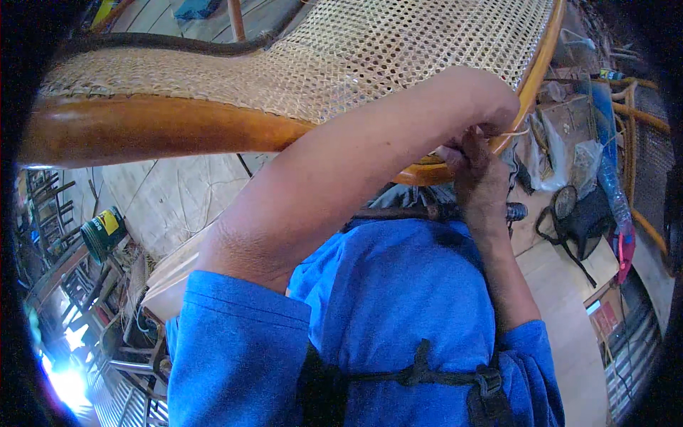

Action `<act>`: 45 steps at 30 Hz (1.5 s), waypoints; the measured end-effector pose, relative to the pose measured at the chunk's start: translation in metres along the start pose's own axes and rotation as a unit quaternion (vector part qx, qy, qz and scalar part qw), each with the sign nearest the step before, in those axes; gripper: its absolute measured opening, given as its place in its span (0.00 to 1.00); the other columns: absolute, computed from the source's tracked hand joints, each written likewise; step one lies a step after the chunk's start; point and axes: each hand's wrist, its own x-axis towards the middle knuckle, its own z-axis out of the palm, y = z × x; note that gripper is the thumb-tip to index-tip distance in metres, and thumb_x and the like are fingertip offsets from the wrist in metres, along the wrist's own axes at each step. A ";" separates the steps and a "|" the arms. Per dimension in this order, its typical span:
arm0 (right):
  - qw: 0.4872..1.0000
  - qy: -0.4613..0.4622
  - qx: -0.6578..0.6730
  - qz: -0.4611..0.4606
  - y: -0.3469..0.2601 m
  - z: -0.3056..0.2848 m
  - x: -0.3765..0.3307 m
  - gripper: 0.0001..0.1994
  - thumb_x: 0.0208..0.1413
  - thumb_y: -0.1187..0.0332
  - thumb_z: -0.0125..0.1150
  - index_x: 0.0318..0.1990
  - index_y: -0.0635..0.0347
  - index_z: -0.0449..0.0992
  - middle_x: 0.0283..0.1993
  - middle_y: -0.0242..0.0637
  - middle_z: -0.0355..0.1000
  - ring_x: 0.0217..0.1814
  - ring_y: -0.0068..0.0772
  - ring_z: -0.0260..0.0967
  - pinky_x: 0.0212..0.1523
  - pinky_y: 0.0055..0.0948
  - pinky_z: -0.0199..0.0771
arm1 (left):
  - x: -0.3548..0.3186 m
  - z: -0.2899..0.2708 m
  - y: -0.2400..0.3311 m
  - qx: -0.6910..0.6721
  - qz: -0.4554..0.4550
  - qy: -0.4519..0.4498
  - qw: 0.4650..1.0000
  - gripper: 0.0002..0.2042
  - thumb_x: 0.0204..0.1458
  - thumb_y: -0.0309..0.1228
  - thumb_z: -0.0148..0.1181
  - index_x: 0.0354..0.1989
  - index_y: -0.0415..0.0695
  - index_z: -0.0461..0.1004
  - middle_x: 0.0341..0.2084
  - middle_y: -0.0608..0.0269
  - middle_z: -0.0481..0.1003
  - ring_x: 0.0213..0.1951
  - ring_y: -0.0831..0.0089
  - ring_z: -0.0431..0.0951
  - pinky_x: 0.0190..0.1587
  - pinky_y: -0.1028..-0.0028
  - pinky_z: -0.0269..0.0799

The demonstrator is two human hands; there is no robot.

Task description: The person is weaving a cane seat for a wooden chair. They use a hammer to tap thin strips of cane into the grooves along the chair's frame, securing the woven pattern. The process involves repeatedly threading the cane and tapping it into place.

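A curved wooden furniture frame (167, 128) in glossy orange-brown spans the upper view, with woven cane mesh (420, 43) stretched across it. My left arm reaches over the mesh to the frame's right-hand edge, where my left hand (492, 107) is bent down with its fingers curled and mostly hidden. Just below, my right hand (480, 174) meets it at the rim's near corner, fingers pressed together. A thin pale cane strand (517, 133) sticks out to the right from between the hands. What each hand pinches is hidden.
Plastic wrapping (587, 164) and a black strapped item (580, 220) lie to the right. A dark green bucket (104, 233) with a yellow label stands at the left, near stacked chair frames. A dark tube-like piece (171, 44) runs along the mesh's far edge.
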 end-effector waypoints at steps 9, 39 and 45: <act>0.992 0.058 -0.081 -0.078 0.003 0.009 0.000 0.07 0.52 0.70 0.55 0.39 0.56 0.73 0.37 0.43 0.73 0.40 0.42 0.72 0.39 0.34 0.72 | -0.013 -0.012 0.013 0.021 -0.002 -0.042 0.999 0.14 0.38 0.30 0.57 0.36 0.46 0.78 0.36 0.56 0.77 0.35 0.63 0.77 0.36 0.64 0.71; 0.997 -0.043 0.058 0.015 0.028 0.010 -0.003 0.14 0.57 0.67 0.43 0.49 0.61 0.64 0.50 0.40 0.63 0.54 0.38 0.60 0.56 0.37 0.57 | -0.033 0.001 0.015 -0.040 0.032 0.020 0.998 0.13 0.39 0.31 0.55 0.34 0.44 0.78 0.32 0.55 0.77 0.33 0.60 0.78 0.35 0.63 0.73; 0.906 -0.148 0.386 0.093 0.018 0.002 0.008 0.22 0.61 0.57 0.38 0.58 0.59 0.59 0.59 0.35 0.59 0.62 0.34 0.56 0.62 0.37 0.54 | -0.042 0.000 0.016 -0.047 0.040 0.061 0.996 0.13 0.40 0.31 0.53 0.35 0.43 0.78 0.31 0.54 0.77 0.33 0.60 0.78 0.35 0.63 0.73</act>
